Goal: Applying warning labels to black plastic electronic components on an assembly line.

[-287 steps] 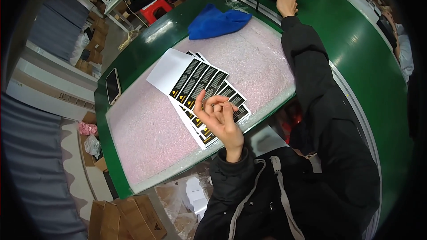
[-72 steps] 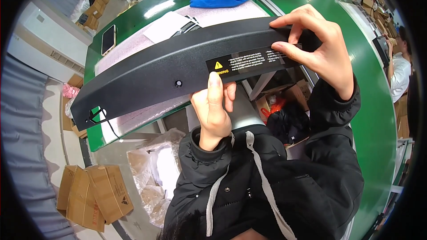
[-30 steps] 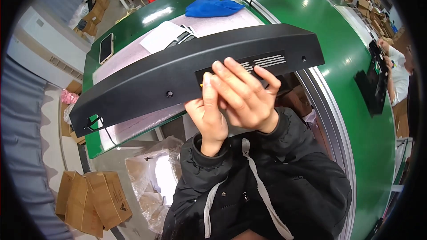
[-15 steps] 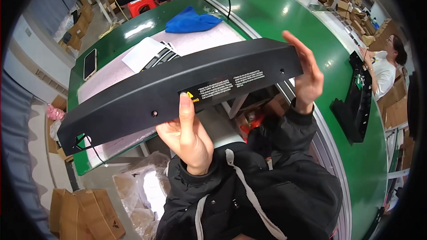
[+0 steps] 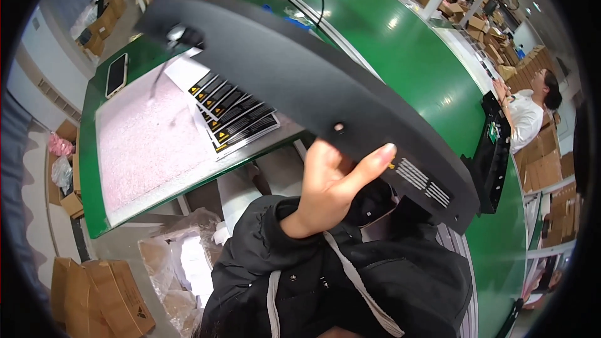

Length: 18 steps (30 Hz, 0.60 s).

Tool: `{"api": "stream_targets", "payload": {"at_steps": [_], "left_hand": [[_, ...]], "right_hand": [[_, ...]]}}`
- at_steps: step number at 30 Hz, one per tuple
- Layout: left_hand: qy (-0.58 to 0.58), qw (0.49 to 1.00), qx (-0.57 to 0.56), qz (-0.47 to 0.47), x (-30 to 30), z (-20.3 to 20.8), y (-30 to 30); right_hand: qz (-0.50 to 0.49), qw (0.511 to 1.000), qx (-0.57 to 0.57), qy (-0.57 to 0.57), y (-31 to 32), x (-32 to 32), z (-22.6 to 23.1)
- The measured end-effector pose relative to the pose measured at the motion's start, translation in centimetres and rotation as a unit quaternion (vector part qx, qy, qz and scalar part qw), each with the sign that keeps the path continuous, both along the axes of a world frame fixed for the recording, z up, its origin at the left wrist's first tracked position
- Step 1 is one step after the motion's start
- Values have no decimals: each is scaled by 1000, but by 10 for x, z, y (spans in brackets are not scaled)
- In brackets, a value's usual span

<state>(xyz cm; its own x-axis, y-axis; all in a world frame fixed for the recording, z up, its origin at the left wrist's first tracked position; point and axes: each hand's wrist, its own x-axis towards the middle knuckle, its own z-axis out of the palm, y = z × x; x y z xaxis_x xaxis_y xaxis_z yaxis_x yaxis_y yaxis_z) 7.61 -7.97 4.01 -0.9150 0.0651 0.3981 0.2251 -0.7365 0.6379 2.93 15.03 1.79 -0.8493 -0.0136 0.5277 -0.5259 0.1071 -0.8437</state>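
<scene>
My left hand (image 5: 332, 184) grips a long, curved black plastic housing (image 5: 282, 75) at its lower edge, the thumb lying across its face beside a printed label (image 5: 418, 178). Tilted, the housing rises to the upper left and drops to the lower right. A thin dark cable (image 5: 159, 78) dangles, blurred, from a cutout near its upper left end. Below that end, a fan of black label sheets with yellow triangles (image 5: 238, 116) rests on a pink foam mat (image 5: 150, 144). My right hand does not show; the housing and my jacket block the area on that side.
A phone (image 5: 117, 76) lies at the green table's left side. Along the right curves a green work surface (image 5: 432, 87), carrying another black housing (image 5: 491, 156) with a circuit board. A person in white (image 5: 531, 112) sits beyond it. Cardboard boxes (image 5: 103, 300) stand on the floor at left.
The housing has swung from low left to high left, its right end now down. My right hand, earlier beside the right end, has left view. More of the label sheets shows.
</scene>
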Motion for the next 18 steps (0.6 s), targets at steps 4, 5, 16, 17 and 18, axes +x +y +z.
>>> {"api": "stream_targets", "payload": {"at_steps": [4, 5, 16, 17, 18], "left_hand": [[29, 989, -67, -130, -27, -3, 25], [42, 987, -63, -143, -34, -2, 34], [44, 965, -257, 3, -78, -22, -44], [33, 959, -279, 39, -78, -25, -60], [20, 952, -295, 75, -78, -27, -77]], "right_hand": [[-116, 992, -36, -43, 73, -5, 1], [-147, 987, -37, -60, 91, -6, -1], [-381, 899, 135, -166, 156, -34, -21], [-395, 897, 148, -131, 150, -50, -22], [-458, 860, 202, -100, 144, -68, -23]]}}
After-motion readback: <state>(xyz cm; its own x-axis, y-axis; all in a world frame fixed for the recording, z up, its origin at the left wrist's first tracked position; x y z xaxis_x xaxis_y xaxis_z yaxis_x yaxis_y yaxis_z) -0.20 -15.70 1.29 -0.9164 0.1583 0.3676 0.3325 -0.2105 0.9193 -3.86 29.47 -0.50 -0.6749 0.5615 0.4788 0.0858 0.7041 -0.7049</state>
